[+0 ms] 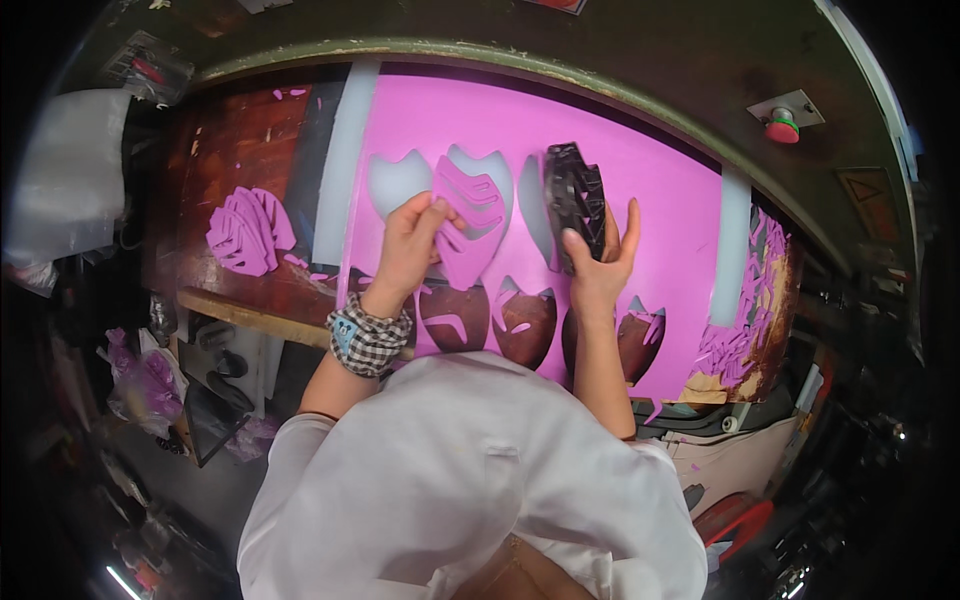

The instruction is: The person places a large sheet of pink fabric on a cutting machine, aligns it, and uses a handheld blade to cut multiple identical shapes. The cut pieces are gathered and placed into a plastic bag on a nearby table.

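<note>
My left hand [408,240] pinches a pink cut-out piece [462,258] with slits in it, held up over the sheet. My right hand [598,285] grips a black cutting die [575,205], thumb on its near end and some fingers stretched out along its right side. The die is tilted on edge above the large pink sheet [665,180]. Shield-shaped holes in the sheet show pale board in the far row and brown wood in the near row. Some narrow pink slivers lie in the near holes.
Several slitted pink pieces [245,235] are piled on the brown wooden table [235,150] at left. Pink scraps [738,325] heap at the right end. A green machine beam [470,52] runs along the back, with a red push button [782,128] at the far right.
</note>
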Available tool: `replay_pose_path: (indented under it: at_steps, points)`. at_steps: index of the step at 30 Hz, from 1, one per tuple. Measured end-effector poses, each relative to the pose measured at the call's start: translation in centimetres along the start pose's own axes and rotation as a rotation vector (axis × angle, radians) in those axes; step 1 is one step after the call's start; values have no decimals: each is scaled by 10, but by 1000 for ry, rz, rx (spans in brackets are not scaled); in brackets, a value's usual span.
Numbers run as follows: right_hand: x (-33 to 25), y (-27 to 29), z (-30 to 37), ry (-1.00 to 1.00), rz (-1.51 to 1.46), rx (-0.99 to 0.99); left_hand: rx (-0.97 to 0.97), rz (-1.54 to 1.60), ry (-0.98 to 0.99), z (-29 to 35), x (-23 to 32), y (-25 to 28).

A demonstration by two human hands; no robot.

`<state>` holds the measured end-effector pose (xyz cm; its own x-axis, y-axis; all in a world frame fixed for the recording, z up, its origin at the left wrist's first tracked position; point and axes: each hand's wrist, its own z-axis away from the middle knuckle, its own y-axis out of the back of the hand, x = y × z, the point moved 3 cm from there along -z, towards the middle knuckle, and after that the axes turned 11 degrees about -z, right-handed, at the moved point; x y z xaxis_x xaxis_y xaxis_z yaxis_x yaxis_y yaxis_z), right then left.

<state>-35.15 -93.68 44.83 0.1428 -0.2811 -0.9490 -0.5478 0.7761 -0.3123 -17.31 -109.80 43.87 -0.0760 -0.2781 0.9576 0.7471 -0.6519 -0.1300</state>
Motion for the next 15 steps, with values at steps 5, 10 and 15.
replay_pose_path:
  at_steps: [5,10,15]
  points:
    - [-2,17,-8,-145,-478,64,32,-316,-305,-34,11,-70]
    - [-1,13,-7,-150,-453,59,-32,-598,-288,-40,8,-116]
    - [4,18,-9,-114,-401,98,59,-548,-374,-44,6,-128]
